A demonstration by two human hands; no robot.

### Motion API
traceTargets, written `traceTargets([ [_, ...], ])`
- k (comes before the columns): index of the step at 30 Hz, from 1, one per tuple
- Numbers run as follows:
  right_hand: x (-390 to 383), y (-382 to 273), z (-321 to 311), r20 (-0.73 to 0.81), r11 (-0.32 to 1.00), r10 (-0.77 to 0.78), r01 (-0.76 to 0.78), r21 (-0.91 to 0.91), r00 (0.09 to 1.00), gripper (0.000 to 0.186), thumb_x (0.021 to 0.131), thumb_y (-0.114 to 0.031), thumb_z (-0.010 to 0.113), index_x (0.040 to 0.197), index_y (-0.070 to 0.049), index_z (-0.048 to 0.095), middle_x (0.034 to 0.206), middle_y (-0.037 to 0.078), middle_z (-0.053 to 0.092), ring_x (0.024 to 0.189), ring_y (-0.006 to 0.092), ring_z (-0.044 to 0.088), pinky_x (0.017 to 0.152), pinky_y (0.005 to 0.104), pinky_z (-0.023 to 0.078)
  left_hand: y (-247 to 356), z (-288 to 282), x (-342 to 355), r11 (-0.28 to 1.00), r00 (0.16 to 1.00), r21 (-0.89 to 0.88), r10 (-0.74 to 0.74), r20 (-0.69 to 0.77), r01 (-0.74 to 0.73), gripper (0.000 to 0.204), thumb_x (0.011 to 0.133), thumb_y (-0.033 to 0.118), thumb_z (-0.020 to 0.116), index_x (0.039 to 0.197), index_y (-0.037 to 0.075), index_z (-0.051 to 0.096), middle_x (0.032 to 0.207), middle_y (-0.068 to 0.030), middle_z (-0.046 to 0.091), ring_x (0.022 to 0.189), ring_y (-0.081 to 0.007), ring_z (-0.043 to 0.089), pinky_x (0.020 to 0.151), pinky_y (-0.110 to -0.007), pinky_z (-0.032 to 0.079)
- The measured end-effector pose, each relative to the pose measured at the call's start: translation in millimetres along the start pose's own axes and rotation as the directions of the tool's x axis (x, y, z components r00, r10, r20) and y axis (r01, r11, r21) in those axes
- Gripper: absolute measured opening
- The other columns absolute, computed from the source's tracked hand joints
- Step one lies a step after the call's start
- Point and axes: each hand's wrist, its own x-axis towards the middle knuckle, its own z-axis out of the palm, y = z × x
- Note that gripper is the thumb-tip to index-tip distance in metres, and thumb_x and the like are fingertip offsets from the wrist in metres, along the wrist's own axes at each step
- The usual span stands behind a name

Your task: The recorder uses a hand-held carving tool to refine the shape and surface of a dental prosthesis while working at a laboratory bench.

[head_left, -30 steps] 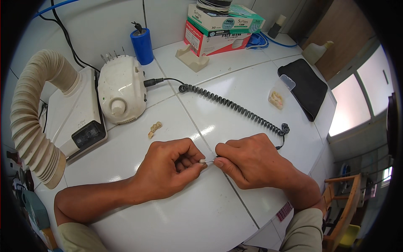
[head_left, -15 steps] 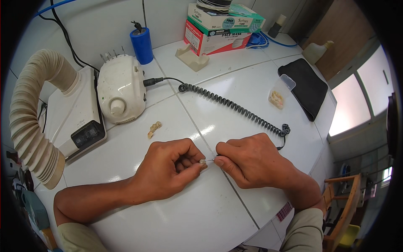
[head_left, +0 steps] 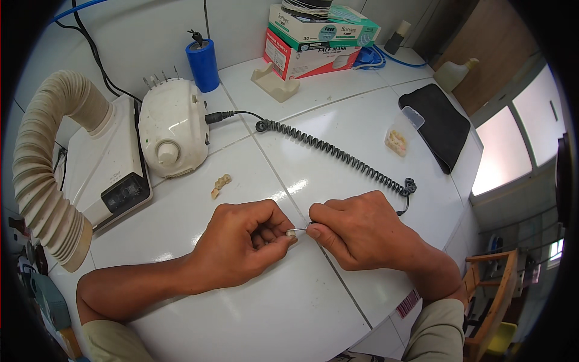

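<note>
Between the thumb and fingertips of my left hand [head_left: 244, 241] is a small off-white dental crown [head_left: 291, 234], mostly covered by the fingers. My right hand [head_left: 365, 232] is closed around a rotary handpiece, whose body the fingers hide. Its thin metal bur [head_left: 301, 229] points left and meets the crown, or nearly so. A black coiled cord [head_left: 338, 153] runs from behind my right hand to a white control unit [head_left: 172, 127] with a round knob. Beyond my left hand, a few joined yellowish tooth pieces [head_left: 221, 183] lie on the white tiled table [head_left: 241, 320].
At the left stands a suction machine [head_left: 99, 157] with a ribbed hose [head_left: 42, 151]. A blue cylinder [head_left: 202, 66], a beige holder [head_left: 274, 83] and stacked mask boxes [head_left: 313, 57] line the back. Right of the cord are a clear box of teeth [head_left: 396, 142] and a black pouch [head_left: 437, 127].
Both hands keep almost the same place and grip. The crown and the bur have shifted very slightly at the fingertips.
</note>
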Motion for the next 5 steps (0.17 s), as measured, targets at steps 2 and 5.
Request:
traceTargets([
  [2,-0.1,0.2,0.5,-0.003,1.000,-0.002,0.002,0.003,1.000,0.034,0.112,-0.034,0.061,0.090,-0.009,0.063,0.063,0.008,0.064,0.052,0.0334,0.063,0.051,0.0466,0.044,1.1,0.0,0.4,1.000,1.000,-0.022,-0.017,0.008,0.017,0.015,0.097,0.009,0.083,0.103,-0.001,0.074,0.087,-0.0019,0.076,0.073,-0.0043,0.065,0.066,-0.022,0.054],
  [5,0.0,0.5,0.7,-0.008,1.000,-0.009,0.009,0.008,1.000,0.033,0.112,-0.034,0.061,0.090,-0.009,0.064,0.063,0.008,0.064,0.052,0.0334,0.063,0.051,0.0466,0.045,1.5,-0.6,0.1,1.000,1.000,-0.005,-0.012,0.013,0.012,0.016,0.097,0.010,0.083,0.103,-0.001,0.074,0.087,-0.0019,0.076,0.072,-0.0048,0.065,0.066,-0.022,0.054],
])
